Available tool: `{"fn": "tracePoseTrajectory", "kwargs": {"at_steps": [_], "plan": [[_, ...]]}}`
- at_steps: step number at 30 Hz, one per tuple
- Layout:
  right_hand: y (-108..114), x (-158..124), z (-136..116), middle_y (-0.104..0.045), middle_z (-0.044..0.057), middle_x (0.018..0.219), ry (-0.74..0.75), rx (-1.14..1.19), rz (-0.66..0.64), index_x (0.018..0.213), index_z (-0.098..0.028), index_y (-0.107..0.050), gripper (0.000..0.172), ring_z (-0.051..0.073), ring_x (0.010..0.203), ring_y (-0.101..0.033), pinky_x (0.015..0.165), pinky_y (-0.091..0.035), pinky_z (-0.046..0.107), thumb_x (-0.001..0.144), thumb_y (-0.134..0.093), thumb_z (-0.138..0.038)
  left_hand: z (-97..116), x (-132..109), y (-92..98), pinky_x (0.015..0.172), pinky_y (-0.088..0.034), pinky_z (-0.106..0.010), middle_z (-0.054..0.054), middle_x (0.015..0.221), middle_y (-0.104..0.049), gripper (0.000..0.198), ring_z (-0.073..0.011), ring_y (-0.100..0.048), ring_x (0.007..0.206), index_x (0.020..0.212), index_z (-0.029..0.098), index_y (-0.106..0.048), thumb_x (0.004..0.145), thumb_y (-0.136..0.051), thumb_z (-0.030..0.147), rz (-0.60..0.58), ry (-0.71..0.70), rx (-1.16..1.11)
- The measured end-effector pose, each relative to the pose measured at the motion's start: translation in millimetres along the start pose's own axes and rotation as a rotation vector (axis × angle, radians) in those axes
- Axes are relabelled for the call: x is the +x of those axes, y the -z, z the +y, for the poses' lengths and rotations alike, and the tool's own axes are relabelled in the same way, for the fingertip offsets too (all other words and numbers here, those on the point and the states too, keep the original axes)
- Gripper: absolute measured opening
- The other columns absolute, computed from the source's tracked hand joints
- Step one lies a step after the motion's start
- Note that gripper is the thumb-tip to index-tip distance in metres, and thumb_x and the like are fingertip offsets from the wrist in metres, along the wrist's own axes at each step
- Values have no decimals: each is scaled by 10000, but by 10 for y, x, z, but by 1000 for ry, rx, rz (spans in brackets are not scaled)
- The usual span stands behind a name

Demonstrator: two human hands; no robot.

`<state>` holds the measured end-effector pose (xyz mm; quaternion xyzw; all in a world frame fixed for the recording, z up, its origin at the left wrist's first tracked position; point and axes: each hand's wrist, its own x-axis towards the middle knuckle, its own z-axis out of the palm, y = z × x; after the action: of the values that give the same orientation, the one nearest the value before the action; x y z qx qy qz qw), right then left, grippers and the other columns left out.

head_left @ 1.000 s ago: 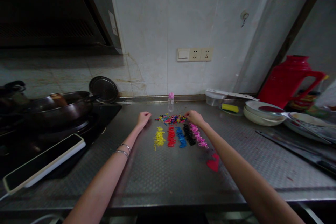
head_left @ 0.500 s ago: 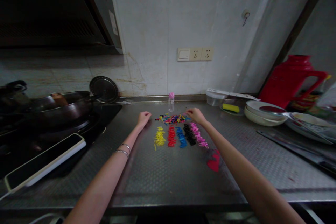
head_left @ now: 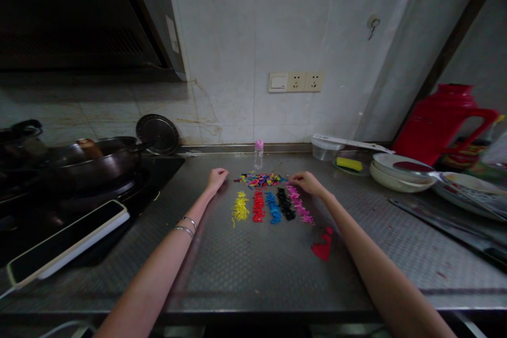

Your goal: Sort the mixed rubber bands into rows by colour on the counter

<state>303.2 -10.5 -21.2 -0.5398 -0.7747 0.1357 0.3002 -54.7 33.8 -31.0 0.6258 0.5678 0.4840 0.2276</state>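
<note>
A mixed pile of small coloured rubber bands (head_left: 261, 179) lies mid-counter. In front of it are sorted groups: yellow bands (head_left: 240, 207), red bands (head_left: 259, 206), blue bands (head_left: 273, 207), black bands (head_left: 285, 204) and pink bands (head_left: 300, 205). Left of the pile, my left hand (head_left: 217, 176) rests on the counter with its fingers pinched together; anything in them is too small to see. My right hand (head_left: 308, 182) is at the pile's right end, just above the pink bands. Its fingertips are pinched, and what they hold cannot be made out.
Behind the pile stands a clear bottle with a pink cap (head_left: 259, 155). A red patch (head_left: 322, 245) marks the counter (head_left: 237, 269). On the left are a phone (head_left: 67, 243) and a wok (head_left: 95, 161); on the right, stacked bowls (head_left: 400, 174), a knife (head_left: 443, 227) and a red thermos (head_left: 439, 121).
My right hand has moved slightly right and toward me, from the pile's right end to just above the pink bands. My left hand has stayed in place.
</note>
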Motion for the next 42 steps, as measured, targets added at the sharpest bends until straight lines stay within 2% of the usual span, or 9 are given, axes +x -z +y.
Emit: {"fn": "tracePoseTrajectory", "kwargs": {"at_steps": [4,9,14,21,25,27,32,42], "plan": [[-37,-16,65,-687,45,768,-8,28,10,757,-160,-694,219,180,702,-602,673,-437,251,705,-532,-296,14,-12,3,499,-335,-211,-1,484,-546,226,-111,-477,489,676,120,-655,657,-493,276,-1,-6,7],[-128,-2,241,-681,49,844,-29,128,77,834,-162,-678,246,180,774,-602,738,-435,268,720,-502,-292,17,-10,-5,513,-345,-212,-7,495,-563,231,-114,-492,496,674,116,-656,655,-496,281,-17,2,30],[-170,45,385,-678,57,740,-77,148,116,778,-146,-673,230,175,702,-595,672,-445,255,704,-491,-265,-13,8,-29,542,-365,-212,-35,569,-611,262,-124,-526,553,726,102,-667,673,-483,281,-57,-28,101],[-178,92,457,-672,58,724,-110,191,105,742,-142,-663,227,172,677,-590,636,-439,246,676,-512,-298,25,0,10,592,-396,-219,-63,715,-663,263,-135,-559,627,777,101,-678,645,-531,275,-226,-41,100],[-186,97,476,-670,52,713,-110,227,99,739,-140,-661,233,167,671,-588,633,-437,243,670,-516,-309,52,-7,61,564,-379,-214,-40,688,-653,303,-127,-539,599,826,116,-680,623,-562,308,-375,-87,178],[-188,96,474,-669,51,705,-122,235,101,737,-138,-661,236,165,663,-586,624,-435,241,667,-519,-311,73,-16,69,545,-364,-211,-24,640,-636,309,-121,-518,568,838,125,-682,625,-561,313,-413,-133,251],[-177,85,431,-670,53,695,-131,259,108,721,-132,-664,224,159,650,-585,614,-435,235,661,-524,-297,122,-50,50,583,-371,-222,-37,669,-642,272,-135,-533,616,801,130,-690,654,-528,293,-385,-211,336],[-146,53,402,-667,49,690,-179,291,144,758,-132,-673,223,153,636,-575,601,-430,231,651,-538,-273,159,-51,44,602,-394,-226,-49,671,-652,233,-138,-555,624,736,114,-682,649,-520,256,-327,-206,298]]}}
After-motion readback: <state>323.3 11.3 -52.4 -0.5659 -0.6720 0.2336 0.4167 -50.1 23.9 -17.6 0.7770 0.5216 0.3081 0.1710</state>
